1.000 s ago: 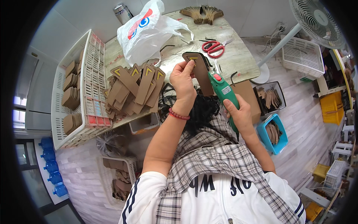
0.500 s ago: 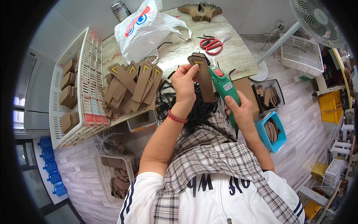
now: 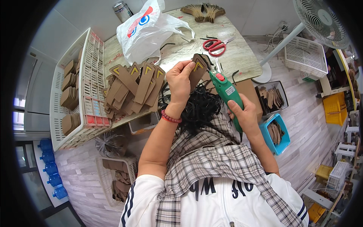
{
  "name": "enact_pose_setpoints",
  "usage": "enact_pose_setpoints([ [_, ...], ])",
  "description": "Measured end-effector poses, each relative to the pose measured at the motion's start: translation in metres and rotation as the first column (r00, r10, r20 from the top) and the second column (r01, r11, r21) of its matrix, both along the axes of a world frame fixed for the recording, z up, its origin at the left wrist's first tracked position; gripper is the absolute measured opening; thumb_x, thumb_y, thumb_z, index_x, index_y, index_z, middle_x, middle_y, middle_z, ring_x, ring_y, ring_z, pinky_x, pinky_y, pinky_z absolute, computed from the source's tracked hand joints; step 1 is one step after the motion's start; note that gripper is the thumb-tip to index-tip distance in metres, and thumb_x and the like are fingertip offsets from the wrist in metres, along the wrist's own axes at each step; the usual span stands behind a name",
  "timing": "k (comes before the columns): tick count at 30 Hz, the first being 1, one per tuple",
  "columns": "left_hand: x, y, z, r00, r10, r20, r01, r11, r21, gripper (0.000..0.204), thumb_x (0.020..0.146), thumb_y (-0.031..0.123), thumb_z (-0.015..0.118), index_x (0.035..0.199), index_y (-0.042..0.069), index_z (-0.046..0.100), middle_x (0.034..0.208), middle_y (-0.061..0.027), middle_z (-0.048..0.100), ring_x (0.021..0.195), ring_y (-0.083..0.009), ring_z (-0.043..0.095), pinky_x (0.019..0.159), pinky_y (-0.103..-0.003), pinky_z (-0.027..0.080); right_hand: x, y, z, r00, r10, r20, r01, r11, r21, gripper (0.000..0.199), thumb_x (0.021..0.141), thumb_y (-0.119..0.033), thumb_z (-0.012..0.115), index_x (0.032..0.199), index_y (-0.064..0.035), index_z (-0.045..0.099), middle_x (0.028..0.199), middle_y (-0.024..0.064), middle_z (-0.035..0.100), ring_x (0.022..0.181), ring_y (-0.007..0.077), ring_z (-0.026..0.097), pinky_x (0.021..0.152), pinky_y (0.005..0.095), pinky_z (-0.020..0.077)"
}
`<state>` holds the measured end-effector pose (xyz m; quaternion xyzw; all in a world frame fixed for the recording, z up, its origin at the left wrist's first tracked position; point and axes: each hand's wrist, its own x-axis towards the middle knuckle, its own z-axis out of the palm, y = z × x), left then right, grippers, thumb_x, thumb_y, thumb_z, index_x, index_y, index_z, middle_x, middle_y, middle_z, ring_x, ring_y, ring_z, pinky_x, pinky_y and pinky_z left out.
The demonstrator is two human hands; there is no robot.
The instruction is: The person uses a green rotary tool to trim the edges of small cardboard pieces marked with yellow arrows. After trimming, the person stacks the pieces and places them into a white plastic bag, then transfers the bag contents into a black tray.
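My left hand (image 3: 179, 82) pinches a flat brown strap-like piece (image 3: 197, 72) with a yellow chevron and a dark edge, holding it tilted above my lap. In my right hand (image 3: 244, 114) is a green handheld electric cutter (image 3: 226, 90) with a red button, my fingers wrapped round its body. The cutter's tip points at the piece's far right edge, where black trim shows; whether they touch I cannot tell. Black strip offcuts (image 3: 199, 108) lie heaped on my plaid apron (image 3: 211, 159). Left of my left hand, similar brown pieces (image 3: 130, 89) are piled on the table's near edge.
On the table (image 3: 236, 49) lie red-handled scissors (image 3: 214, 47), a white plastic bag (image 3: 140, 36) and fanned brown pieces (image 3: 202, 12). A white crate (image 3: 89, 87) stands at the left. To the right are a blue bin (image 3: 275, 134), a dark bin (image 3: 271, 96) and a fan (image 3: 321, 20).
My left hand has moved left and turned the brown piece, whose lower end now swings toward the left. The cutter has shifted slightly down and left, its tip still near the piece.
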<state>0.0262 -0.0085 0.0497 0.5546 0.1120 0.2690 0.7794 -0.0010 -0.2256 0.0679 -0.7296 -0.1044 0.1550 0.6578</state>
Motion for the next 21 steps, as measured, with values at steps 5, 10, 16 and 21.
enact_pose_setpoints([
  [5,-0.0001,0.0027,0.0021,0.999,-0.017,-0.028,0.019,0.995,0.095,0.012,0.085,0.004,0.064,0.093,-0.004,0.069,0.081,-0.0008,0.066,0.070,-0.0047,0.055,0.065,-0.019,0.045,-0.0005,0.0003,0.0008,0.999,0.024,0.029,-0.024,0.999,-0.027,0.033,0.089,-0.029,0.063,0.104,0.0001,0.059,0.069,0.0012,0.058,0.056,0.0040,0.050,0.052,0.0187,0.0408],
  [10,-0.0012,0.0021,-0.0003,0.997,-0.063,-0.045,0.069,0.986,0.154,0.012,0.085,0.005,0.065,0.092,-0.003,0.069,0.080,-0.0003,0.065,0.071,-0.0047,0.055,0.065,-0.019,0.045,0.0011,-0.0006,-0.0001,0.999,0.029,0.044,-0.028,1.000,-0.012,0.034,0.089,-0.030,0.063,0.105,0.0001,0.059,0.069,0.0011,0.058,0.056,0.0039,0.050,0.052,0.0185,0.0407],
  [16,-0.0035,0.0006,0.0007,0.992,-0.098,-0.075,0.113,0.966,0.235,0.011,0.084,0.005,0.065,0.091,-0.003,0.069,0.078,-0.0002,0.065,0.071,-0.0052,0.055,0.065,-0.020,0.045,0.0028,-0.0004,0.0023,1.000,0.000,0.019,-0.001,0.999,0.046,0.031,0.087,-0.027,0.067,0.100,0.0005,0.060,0.068,-0.0002,0.056,0.055,0.0039,0.049,0.050,0.0193,0.0404],
  [21,-0.0034,0.0081,0.0030,0.984,-0.137,-0.115,0.170,0.914,0.369,0.011,0.082,0.006,0.066,0.089,-0.002,0.069,0.076,-0.0015,0.066,0.070,-0.0061,0.056,0.066,-0.021,0.045,0.0050,-0.0025,0.0028,1.000,0.010,0.018,-0.010,0.999,0.036,0.030,0.087,-0.026,0.067,0.099,0.0004,0.060,0.069,0.0000,0.057,0.055,0.0038,0.049,0.050,0.0193,0.0407],
])
